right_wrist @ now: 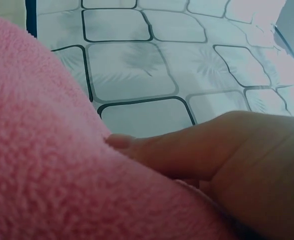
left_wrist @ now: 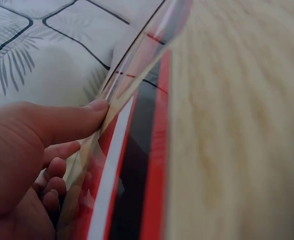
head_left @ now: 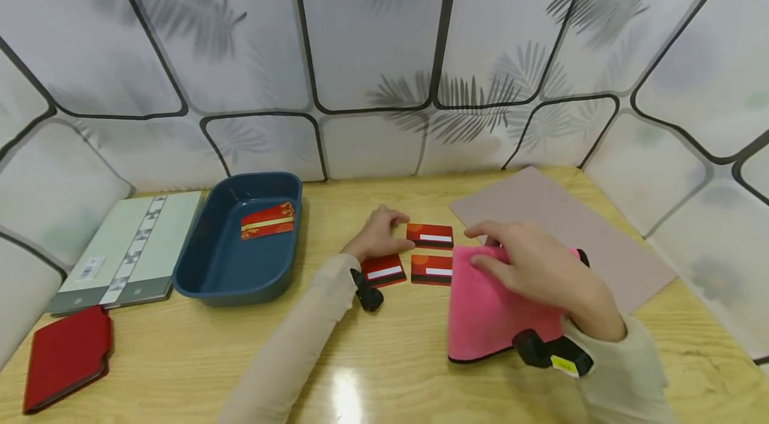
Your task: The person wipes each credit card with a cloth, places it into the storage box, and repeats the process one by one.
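My right hand (head_left: 529, 270) pinches the upper part of a folded pink cloth (head_left: 480, 317) with a dark edge, the thumb lying on its near face. In the right wrist view the fluffy cloth (right_wrist: 46, 160) fills the left side, beside the thumb. My left hand (head_left: 378, 234) is at the left side of three red cards with white strips, thumb and fingers apart. One card (head_left: 430, 236) lies near its fingertips, another (head_left: 384, 269) partly under the hand, the third (head_left: 431, 269) beside the cloth. In the left wrist view the thumb overlaps the edge of a glossy red card (left_wrist: 157, 185).
On the left stands a blue tray (head_left: 234, 277) holding red-and-gold cards (head_left: 267, 221). Beyond it lies a pale green folder (head_left: 108, 244), with a red wallet-like cover (head_left: 69, 357) in front. A greyish-pink sheet (head_left: 577, 224) lies behind the right hand. Patterned fabric (head_left: 372, 43) walls the table.
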The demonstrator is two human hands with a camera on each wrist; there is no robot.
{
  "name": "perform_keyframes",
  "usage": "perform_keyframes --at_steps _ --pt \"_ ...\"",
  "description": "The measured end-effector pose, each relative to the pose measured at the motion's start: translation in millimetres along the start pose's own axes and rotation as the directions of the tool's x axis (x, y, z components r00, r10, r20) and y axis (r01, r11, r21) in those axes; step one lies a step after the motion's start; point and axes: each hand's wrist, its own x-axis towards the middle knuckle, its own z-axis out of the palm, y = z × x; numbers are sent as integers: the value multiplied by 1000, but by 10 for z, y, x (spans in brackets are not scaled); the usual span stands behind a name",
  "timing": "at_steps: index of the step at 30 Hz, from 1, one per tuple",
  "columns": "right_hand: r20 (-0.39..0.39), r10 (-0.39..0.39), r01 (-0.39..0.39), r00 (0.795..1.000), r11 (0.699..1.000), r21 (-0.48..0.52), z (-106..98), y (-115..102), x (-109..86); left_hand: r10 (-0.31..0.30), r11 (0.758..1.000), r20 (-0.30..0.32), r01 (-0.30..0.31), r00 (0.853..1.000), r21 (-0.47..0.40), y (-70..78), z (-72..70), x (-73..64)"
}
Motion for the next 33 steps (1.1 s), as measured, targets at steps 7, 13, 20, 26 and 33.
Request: perform_keyframes --at_steps 7,13,20,26,33 --pt "-24 -10 10 1000 1000 3 36 -19 -11 -73 997 51 73 996 0 22 -35 -39" --pt "-18 2 -2 1000 1000 5 38 -22 12 -164 982 120 174 979 -78 84 -145 -2" --pt "-38 -21 21 999 1000 -11 47 -29 51 -184 970 -78 168 980 -176 67 -232 85" --pt "-78 10 -13 997 999 -38 49 -21 58 -150 969 -303 79 941 -235 135 -210 64" --pt "-91 -10 4 996 998 -70 107 -18 70 -234 930 -277 132 932 -342 339 -273 -127"
